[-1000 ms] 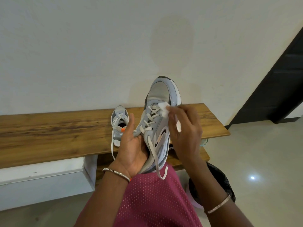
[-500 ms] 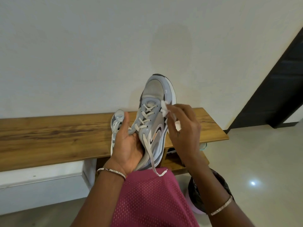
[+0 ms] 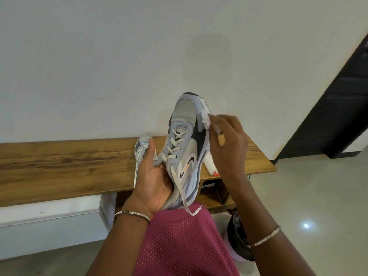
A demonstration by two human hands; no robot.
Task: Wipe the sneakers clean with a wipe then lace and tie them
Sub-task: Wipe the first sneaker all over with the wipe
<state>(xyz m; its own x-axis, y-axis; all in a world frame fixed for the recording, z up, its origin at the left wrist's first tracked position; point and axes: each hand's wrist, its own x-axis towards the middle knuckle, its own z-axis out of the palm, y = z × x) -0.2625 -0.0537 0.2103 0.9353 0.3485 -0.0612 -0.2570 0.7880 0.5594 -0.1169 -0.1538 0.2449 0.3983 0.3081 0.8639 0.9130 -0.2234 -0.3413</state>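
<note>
A grey and white sneaker (image 3: 184,148) with loose cream laces stands toe-up over my lap. My left hand (image 3: 154,174) grips it from the left at the heel and collar, thumb by the lace eyelets. My right hand (image 3: 227,144) pinches a small white wipe (image 3: 206,121) and presses it against the sneaker's right side near the toe. One lace end (image 3: 191,210) hangs down onto my pink shorts. The second sneaker (image 3: 142,150) lies on the wooden bench (image 3: 59,168), mostly hidden behind my left hand.
A white pack with an orange tab (image 3: 211,166) lies on the bench behind the held sneaker. A bin with a black liner (image 3: 239,242) stands on the tiled floor at the right. A white wall is behind the bench, a dark doorway at far right.
My right hand slid the wipe from beside the laces forward to the sneaker's right side near the toe. My left hand turned the shoe slightly, showing more of its side.
</note>
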